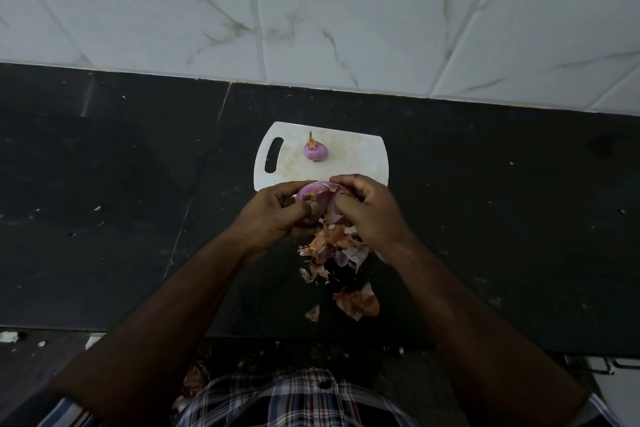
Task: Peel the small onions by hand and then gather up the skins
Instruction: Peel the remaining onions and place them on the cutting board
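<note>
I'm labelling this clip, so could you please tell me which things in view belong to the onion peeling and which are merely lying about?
Job:
- onion in hand, held by left hand, right hand
- onion on board
- skins
- cutting board

Lying about:
- white scraps on the floor, lower left

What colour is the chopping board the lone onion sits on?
White, with faint brownish stains; the chopping board shows in the head view, under the onion.
</note>
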The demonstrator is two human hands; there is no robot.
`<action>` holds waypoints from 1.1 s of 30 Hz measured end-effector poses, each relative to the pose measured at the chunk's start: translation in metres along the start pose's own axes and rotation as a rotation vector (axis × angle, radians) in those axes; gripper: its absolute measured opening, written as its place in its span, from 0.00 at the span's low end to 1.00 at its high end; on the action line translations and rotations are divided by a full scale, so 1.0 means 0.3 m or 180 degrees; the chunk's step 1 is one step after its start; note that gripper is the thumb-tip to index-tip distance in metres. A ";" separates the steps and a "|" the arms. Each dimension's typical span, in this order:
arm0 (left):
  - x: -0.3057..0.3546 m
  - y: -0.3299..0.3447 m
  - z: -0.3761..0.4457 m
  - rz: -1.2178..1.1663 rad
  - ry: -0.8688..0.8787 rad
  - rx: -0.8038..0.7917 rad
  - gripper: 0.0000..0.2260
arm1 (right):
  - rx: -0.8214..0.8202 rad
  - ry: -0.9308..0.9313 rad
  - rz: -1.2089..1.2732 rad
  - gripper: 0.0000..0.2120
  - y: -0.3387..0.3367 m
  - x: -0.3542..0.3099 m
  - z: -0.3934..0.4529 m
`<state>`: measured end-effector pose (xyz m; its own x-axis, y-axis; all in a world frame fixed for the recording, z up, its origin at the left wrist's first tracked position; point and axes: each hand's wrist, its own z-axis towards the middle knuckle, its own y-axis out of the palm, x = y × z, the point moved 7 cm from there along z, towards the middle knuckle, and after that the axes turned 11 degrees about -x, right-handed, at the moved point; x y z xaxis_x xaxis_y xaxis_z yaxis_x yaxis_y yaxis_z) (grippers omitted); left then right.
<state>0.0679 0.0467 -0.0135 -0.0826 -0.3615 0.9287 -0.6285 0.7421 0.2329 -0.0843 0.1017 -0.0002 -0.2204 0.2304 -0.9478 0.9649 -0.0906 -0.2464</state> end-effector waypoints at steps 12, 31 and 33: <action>-0.030 -0.009 0.015 -0.1032 0.0012 -0.0020 0.15 | 0.0099 0.0554 0.2032 0.16 -0.018 0.083 0.018; -0.025 -0.108 0.091 -0.0431 0.0269 0.1142 0.12 | -0.0142 0.0597 0.1980 0.18 0.046 0.140 -0.001; -0.026 -0.129 0.103 -0.0213 0.0282 0.1243 0.12 | -0.0146 0.0592 0.1840 0.19 0.039 0.144 0.002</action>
<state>0.0689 0.0035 -0.0387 0.0249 -0.3390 0.9405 -0.8781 0.4422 0.1826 -0.0827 0.1100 -0.0442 0.3657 0.3221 -0.8732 0.9269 -0.2105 0.3106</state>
